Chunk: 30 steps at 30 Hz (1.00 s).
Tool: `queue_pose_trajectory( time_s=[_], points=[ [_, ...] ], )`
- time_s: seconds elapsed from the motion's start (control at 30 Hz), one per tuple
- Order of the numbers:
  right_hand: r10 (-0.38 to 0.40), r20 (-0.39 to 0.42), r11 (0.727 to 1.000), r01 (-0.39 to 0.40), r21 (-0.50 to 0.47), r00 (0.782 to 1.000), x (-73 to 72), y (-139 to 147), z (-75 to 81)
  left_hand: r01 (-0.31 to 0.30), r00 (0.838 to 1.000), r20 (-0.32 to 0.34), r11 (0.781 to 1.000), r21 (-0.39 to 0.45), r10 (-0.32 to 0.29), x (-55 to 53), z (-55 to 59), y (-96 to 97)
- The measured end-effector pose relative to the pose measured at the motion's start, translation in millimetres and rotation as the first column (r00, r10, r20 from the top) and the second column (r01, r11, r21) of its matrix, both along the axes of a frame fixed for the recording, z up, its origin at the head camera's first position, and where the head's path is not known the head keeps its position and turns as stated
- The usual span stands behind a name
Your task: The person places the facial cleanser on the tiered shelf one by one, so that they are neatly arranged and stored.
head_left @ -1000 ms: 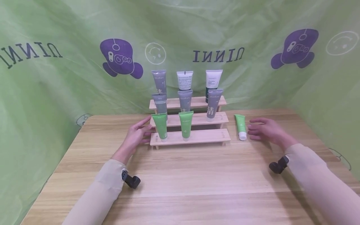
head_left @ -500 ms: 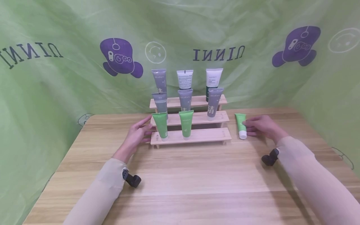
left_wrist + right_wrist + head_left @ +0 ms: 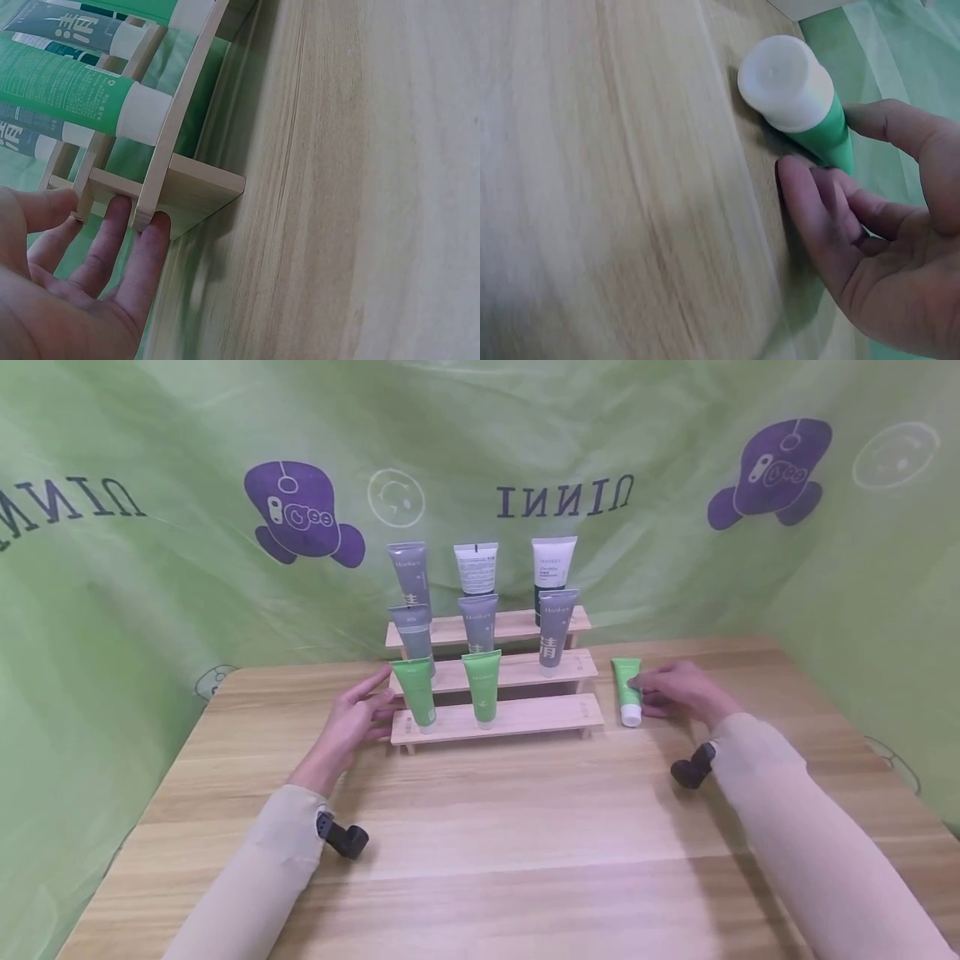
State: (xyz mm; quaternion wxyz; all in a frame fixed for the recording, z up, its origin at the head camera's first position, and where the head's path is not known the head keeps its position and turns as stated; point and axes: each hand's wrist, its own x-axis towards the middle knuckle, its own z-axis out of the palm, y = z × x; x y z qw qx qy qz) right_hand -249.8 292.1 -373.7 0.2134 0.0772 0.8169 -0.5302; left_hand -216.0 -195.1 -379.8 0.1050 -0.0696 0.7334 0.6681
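Observation:
A green tube with a white cap (image 3: 628, 692) lies on the table, right of the wooden rack. My right hand (image 3: 684, 690) pinches it, thumb on the tube's upper face and fingers along its right side; in the right wrist view the white cap (image 3: 786, 82) points toward the camera. My left hand (image 3: 348, 720) rests at the rack's left end, its fingertips touching the ends of the lower shelves (image 3: 154, 180). Two green tubes (image 3: 482, 689) stand on the bottom shelf (image 3: 547, 714), toward its left and middle.
On the middle shelf (image 3: 517, 671) stand several grey tubes (image 3: 557, 633). The top shelf (image 3: 517, 625) bears a grey tube (image 3: 408, 572) and two white-and-dark tubes (image 3: 553, 567). A green printed curtain (image 3: 442, 435) hangs behind and beside the wooden table (image 3: 510, 843).
My right hand has moved left to the lying green tube, and its thumb has come onto it. The left hand stays at the rack's end. The head view has shifted slightly.

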Motion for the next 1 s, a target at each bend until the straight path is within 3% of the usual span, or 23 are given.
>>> queue_pose_trajectory(
  time_s=[0.1,0.27,0.47,0.7,0.9,1.0],
  points=[
    [-0.002,-0.005,0.998,0.002,0.057,1.000,-1.2,-4,0.5,0.007,1.000,-0.002,1.000,0.007,-0.007,-0.3,-0.9,0.1],
    [0.000,-0.008,0.998,0.001,0.070,1.000,-5.8,-7,0.5,-0.019,1.000,0.008,1.000,0.002,0.019,0.8,0.9,-1.2],
    [0.006,0.041,0.994,-0.001,-0.110,0.999,-8.2,4,-6.1,-0.018,1.000,0.010,1.000,-0.001,0.018,1.5,3.2,-2.7],
    [0.019,0.053,0.934,0.001,-0.358,0.998,1.6,26,-14.7,-0.007,1.000,0.011,1.000,0.014,0.006,-0.6,2.4,-1.9],
    [-0.036,0.082,0.883,0.070,-0.463,0.996,11.1,35,-16.3,0.010,1.000,0.008,1.000,0.024,-0.010,-2.2,0.9,-0.1],
    [-0.048,0.080,0.889,0.079,-0.450,0.996,13.5,34,-16.1,0.016,1.000,0.006,1.000,0.016,-0.017,-2.0,0.7,0.4]
  ],
)
